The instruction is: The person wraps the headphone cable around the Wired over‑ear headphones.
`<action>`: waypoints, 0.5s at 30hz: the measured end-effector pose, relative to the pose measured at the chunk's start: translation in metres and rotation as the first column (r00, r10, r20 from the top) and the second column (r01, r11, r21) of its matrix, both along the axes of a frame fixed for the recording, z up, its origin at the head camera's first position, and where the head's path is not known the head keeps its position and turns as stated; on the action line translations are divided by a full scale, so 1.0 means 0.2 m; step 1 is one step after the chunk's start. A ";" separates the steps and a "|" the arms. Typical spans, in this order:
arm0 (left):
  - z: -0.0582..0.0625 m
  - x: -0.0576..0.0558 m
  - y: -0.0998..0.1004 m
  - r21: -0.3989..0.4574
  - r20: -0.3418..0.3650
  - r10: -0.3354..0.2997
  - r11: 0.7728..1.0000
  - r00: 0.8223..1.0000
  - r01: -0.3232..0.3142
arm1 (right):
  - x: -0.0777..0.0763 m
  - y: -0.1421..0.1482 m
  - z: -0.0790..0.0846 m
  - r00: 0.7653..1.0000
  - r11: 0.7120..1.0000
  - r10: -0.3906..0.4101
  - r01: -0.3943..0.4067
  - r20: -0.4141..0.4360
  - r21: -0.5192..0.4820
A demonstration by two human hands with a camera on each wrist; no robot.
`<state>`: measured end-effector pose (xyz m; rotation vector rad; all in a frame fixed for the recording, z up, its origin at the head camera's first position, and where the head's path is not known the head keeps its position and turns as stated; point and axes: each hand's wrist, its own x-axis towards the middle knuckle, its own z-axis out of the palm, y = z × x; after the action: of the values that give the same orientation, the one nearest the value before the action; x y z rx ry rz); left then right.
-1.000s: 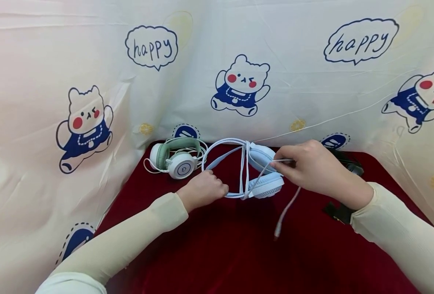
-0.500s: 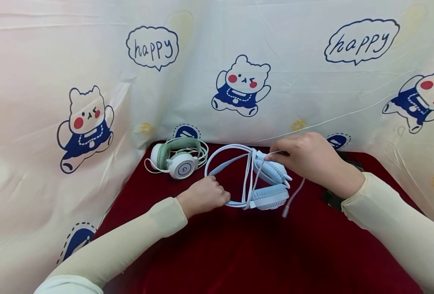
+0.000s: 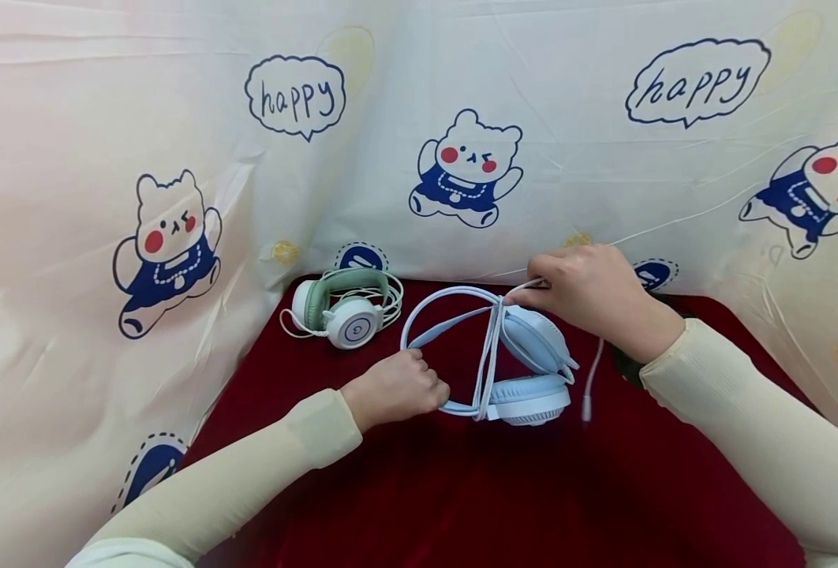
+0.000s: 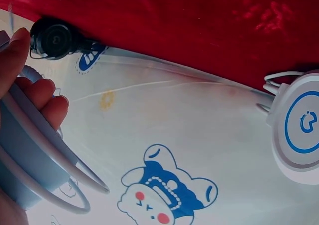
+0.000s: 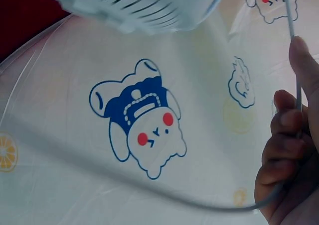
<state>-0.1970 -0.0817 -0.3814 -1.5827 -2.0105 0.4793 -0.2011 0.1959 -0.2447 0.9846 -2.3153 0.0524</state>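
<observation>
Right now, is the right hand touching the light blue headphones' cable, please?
Touching: the right wrist view shows the right hand curled around the cable.

I'm facing pale cloth walls [image 3: 582,181], hanging ahead, left and right, creases running across. Winking cartoon bears [image 3: 466,170] in blue are repeating over them; "happy" speech bubbles [image 3: 296,95] are floating above, small yellow-orange slices [image 3: 286,252] dotting lower parts. Dark red cloth [image 3: 504,489] is covering surface before me. Soft light is tinting left side faintly pink.

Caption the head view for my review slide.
Left-hand grip on light-blue headphones, right-hand grip on their white cable; green-and-white headphones rest behind on red cloth.
</observation>
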 end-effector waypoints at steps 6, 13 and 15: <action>0.02 0.01 0.00 -0.004 -0.027 -0.026 1.000 0.999 0.026 | -0.04 0.02 0.00 1.000 1.000 0.001 -0.001 -0.012 -0.015; 0.00 0.02 0.00 0.026 -0.072 -0.095 0.995 0.993 0.097 | -0.08 0.04 -0.01 0.992 0.999 -0.045 0.048 0.119 -0.025; 0.00 0.02 0.00 0.035 -0.080 -0.107 0.993 0.991 0.110 | -0.09 0.04 -0.02 0.985 0.998 -0.059 0.064 0.162 -0.027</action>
<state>-0.1932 -0.0824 -0.3806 -1.6141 -1.8544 0.4495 -0.2192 0.2044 -0.2483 0.9215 -2.4822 0.1489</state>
